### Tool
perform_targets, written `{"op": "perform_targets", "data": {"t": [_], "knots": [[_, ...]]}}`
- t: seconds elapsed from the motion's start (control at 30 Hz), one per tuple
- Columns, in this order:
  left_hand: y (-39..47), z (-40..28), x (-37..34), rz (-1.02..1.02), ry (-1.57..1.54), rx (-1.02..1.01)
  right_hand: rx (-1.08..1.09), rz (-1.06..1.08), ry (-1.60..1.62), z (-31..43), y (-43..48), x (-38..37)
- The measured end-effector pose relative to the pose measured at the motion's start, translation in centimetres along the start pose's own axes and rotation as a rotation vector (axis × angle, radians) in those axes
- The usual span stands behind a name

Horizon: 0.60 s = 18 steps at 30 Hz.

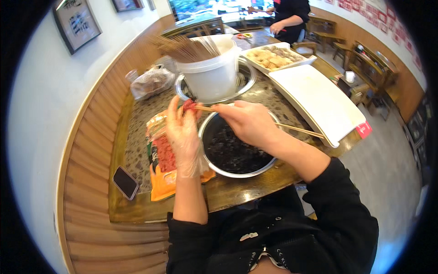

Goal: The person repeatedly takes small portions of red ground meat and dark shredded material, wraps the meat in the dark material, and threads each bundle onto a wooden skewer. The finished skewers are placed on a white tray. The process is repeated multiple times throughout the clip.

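My left hand (pixel 183 132), in a clear plastic glove, pinches a small piece of red meat (pixel 189 104). My right hand (pixel 248 121) grips thin wooden skewers (pixel 299 130), whose near ends meet the meat and whose other ends reach towards a white tray. Below my right hand a round metal-rimmed opening with a black inside (pixel 236 147) is set in the table. Under my left hand lies an orange plastic packet (pixel 162 186) with red meat showing through it. Behind the hands stands a white plastic bucket (pixel 212 80) holding many skewers (pixel 191 49).
A long white tray (pixel 314 99) lies at the right, with a tray of pale food pieces (pixel 273 58) behind it. A phone (pixel 126 182) lies at the table's left edge, a plastic bag (pixel 152 82) farther back. Another person (pixel 291 20) stands beyond the table.
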State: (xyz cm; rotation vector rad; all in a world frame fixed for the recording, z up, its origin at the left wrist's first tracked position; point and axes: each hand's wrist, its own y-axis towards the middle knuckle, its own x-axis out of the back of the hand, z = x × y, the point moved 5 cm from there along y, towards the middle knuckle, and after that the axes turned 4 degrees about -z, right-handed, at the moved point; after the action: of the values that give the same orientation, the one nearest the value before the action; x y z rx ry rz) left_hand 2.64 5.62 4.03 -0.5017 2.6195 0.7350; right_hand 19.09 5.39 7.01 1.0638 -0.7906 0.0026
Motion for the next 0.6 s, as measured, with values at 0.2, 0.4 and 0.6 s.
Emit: {"op": "perform_targets", "data": {"t": [0.2, 0.4, 0.6], "knots": [[0.63, 0.36, 0.23, 0.177, -0.227, 0.219, 0.001, 0.062, 0.133, -0.67, -0.01, -0.13], [0.40, 0.47, 0.27, 0.108, -0.222, 0.141, 0.001, -0.011, 0.218, -0.86, 0.05, 0.07], [0.01, 0.48, 0.23, 0.038, -0.069, -0.047, -0.003, -0.025, 0.222, -0.74, 0.11, -0.27]]}}
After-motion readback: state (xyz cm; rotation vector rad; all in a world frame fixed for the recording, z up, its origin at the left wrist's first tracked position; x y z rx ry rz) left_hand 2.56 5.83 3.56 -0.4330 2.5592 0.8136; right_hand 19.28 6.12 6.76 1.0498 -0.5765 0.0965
